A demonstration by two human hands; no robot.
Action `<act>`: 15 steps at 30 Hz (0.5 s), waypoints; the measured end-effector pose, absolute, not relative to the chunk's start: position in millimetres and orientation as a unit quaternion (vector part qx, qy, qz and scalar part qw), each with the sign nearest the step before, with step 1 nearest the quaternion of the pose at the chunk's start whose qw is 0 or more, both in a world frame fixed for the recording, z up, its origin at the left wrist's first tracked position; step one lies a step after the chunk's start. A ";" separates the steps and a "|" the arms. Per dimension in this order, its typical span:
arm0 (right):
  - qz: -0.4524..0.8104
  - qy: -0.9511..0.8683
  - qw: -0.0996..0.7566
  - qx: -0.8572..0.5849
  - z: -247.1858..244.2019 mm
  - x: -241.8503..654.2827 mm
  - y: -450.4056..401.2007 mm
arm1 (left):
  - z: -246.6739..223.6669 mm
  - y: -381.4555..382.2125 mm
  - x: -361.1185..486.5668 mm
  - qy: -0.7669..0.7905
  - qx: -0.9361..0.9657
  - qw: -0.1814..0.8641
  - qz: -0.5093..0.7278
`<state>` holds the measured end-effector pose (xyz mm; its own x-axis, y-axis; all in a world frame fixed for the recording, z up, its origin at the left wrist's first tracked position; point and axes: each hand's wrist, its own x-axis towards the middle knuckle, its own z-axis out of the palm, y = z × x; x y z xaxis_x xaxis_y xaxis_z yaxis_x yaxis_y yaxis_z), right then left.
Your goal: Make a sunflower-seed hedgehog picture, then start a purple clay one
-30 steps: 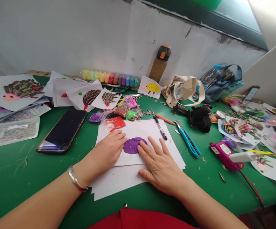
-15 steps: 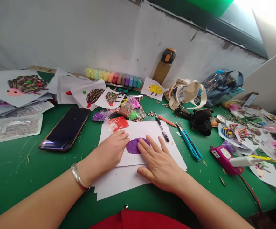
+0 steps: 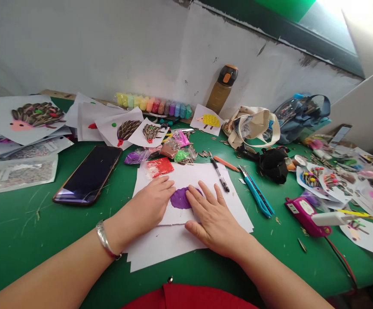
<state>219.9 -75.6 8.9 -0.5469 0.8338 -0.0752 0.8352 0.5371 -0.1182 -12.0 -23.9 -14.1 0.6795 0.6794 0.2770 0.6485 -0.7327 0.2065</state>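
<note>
A flat purple clay piece (image 3: 180,198) lies on white paper (image 3: 173,237). My right hand (image 3: 214,219) lies over its right part, fingers spread, the index and middle fingertips on the clay. My left hand (image 3: 152,201) rests on the paper at the clay's left edge, palm down with its fingers close together and fairly straight, holding nothing visible. A red clay packet (image 3: 160,167) sits at the paper's top edge. On the paper's upper right lies a black pen (image 3: 219,175).
A phone (image 3: 88,175) lies at left. To the right are a blue cutter (image 3: 256,192) and a magenta device (image 3: 307,216). Seed hedgehog pictures (image 3: 38,118), clay packets and a bottle (image 3: 221,89) stand or lie further back. Another person's hand shows at the right edge.
Both hands stay in nearly the same place. The right hand's fingers have shifted very slightly on the purple clay.
</note>
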 end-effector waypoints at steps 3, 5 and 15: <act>-0.077 0.882 0.010 0.464 6.9 216.3 -75.6 | -11.3 -24.1 -11.1 0.364 0.917 0.048 0.158; -0.094 0.877 0.006 0.471 9.1 215.7 -74.6 | -10.0 -24.4 -10.7 0.367 0.915 0.052 0.156; -0.093 0.848 -0.015 0.522 6.5 216.2 -69.1 | -12.7 -24.1 -11.6 0.367 0.912 0.066 0.172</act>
<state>216.2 -69.1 6.5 -0.4554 0.8874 -0.0713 0.8818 0.4385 -0.1739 -11.6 -24.1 -12.7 0.6708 0.6925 0.2654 0.6470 -0.7214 0.2468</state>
